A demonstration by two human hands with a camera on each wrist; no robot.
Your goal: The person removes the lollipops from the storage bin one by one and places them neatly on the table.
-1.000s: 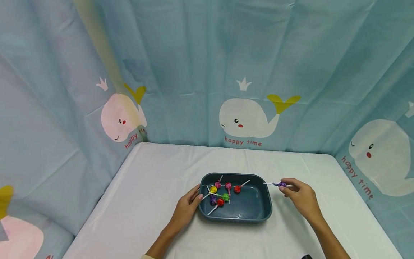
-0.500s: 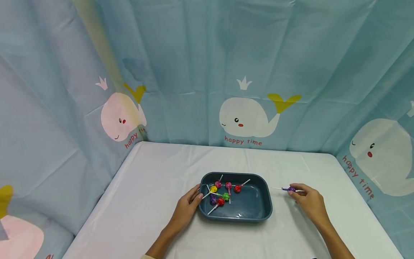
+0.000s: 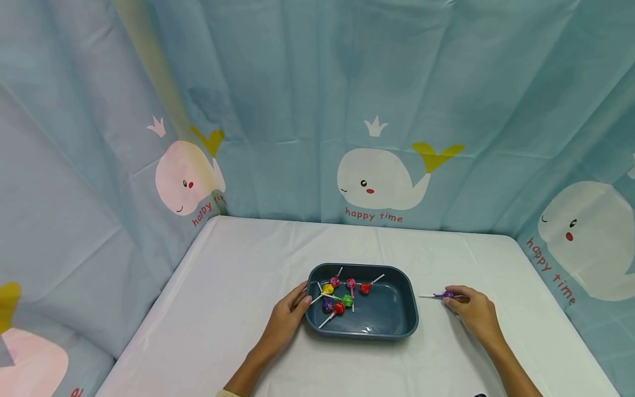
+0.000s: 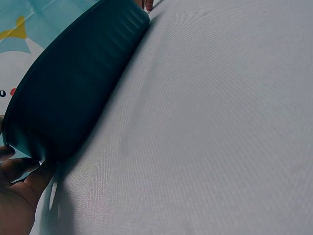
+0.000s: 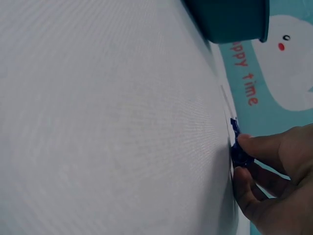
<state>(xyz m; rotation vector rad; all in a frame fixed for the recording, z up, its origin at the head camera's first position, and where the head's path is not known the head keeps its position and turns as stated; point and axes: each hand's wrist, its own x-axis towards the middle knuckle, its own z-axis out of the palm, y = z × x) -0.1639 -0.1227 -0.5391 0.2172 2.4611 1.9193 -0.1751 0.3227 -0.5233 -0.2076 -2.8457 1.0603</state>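
I see both forearms [image 3: 513,364] slanting inward: left hand [image 3: 285,320] gripping the tray [image 3: 382,311] end, right hand [image 3: 475,313] pinching a purple lollipop [image 3: 447,295].

Lollipops [image 3: 339,309] in tray [image 3: 382,311], another lollipop [image 3: 447,295] right, curtain [image 3: 278,110] behind

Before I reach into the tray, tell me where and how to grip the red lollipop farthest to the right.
Pinch the red lollipop by the outer end of its white stick, probably from above and the right. That stick points rightward toward the far side of the tray, away from the other lollipops there, which all lie left of it.
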